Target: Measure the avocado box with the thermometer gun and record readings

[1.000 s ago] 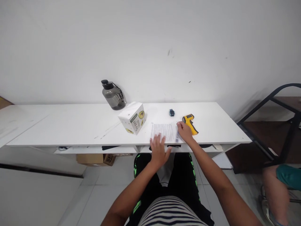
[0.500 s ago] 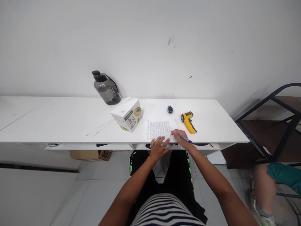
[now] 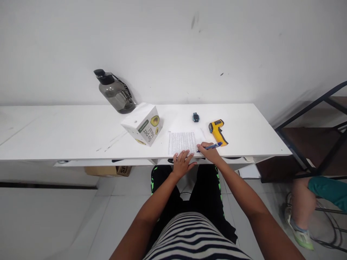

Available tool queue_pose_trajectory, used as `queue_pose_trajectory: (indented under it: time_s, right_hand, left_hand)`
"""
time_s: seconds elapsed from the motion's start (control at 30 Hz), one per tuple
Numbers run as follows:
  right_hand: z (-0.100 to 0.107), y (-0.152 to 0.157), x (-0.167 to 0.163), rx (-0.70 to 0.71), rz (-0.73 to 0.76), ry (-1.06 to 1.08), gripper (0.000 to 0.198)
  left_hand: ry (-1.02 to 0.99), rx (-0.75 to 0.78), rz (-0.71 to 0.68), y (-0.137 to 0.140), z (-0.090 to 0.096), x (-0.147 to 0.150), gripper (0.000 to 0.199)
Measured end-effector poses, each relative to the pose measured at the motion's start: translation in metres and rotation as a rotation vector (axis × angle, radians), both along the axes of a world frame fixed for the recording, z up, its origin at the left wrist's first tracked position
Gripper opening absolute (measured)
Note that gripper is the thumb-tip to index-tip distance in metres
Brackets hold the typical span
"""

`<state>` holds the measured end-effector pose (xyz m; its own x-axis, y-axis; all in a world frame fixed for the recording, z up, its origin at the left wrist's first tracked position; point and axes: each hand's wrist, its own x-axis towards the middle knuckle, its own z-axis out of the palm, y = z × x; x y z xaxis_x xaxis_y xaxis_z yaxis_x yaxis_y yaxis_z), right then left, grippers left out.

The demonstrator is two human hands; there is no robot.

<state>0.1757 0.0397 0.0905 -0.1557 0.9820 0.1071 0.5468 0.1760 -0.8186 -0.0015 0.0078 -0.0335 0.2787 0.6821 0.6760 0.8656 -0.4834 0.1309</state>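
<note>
A sheet of paper (image 3: 182, 141) covered in handwritten lines lies at the front edge of the white desk (image 3: 67, 133). My left hand (image 3: 182, 163) rests open on the lower edge of the sheet, fingers spread. In my right hand (image 3: 210, 152) a blue pen (image 3: 215, 146) is gripped, its tip low at the sheet's right side and its back end pointing right. Just beyond that hand lies a yellow and black infrared thermometer (image 3: 218, 132). Behind the paper sits a small dark watch (image 3: 195, 117) with a teal band.
Left of the paper stands a white box (image 3: 143, 126) with avocado pictures. A grey water bottle (image 3: 116, 92) is behind it, by the wall. Under the desk is a cardboard box (image 3: 105, 170). At right are a black metal frame (image 3: 311, 112) and another person's leg (image 3: 303, 202).
The camera view has shifted a little, so the desk sits higher. The pen has swung flatter, its back end now up and to the right. My left hand stays on the paper.
</note>
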Motion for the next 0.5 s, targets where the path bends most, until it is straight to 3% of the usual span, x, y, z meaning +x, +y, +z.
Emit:
queue_pose_trajectory:
  time_s: [0.5]
  right_hand:
    - [-0.002,0.000,-0.002,0.011,-0.015,-0.005,0.035]
  left_hand:
    - [-0.010,0.054,-0.005,-0.004,0.012,0.004,0.035]
